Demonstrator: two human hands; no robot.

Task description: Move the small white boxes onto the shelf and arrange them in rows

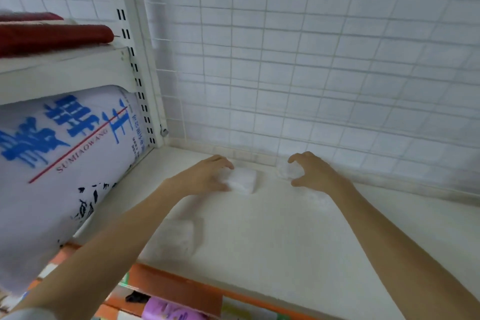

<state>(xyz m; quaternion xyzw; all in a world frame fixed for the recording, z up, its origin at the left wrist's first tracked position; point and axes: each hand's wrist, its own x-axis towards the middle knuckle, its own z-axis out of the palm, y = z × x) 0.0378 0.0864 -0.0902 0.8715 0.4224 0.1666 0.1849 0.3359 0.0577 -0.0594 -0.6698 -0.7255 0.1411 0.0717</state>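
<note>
Left hand (207, 176) grips white box (242, 180); right hand (311, 173) seemingly cups another box (288, 170); sack (59, 163) reads SUMIAOWANG.

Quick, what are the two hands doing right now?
Left hand: grips a small white box on the shelf.
Right hand: curled around another white box, near the back.

Two small white boxes sit near the back of the flat white shelf (285, 241), just before the wire grid wall (311, 60). The left box (242, 179) is in the left hand (207, 176). The right box (289, 170) is in the right hand (311, 173). A big white sack with blue letters (59, 163) lies left of the shelf.
</note>
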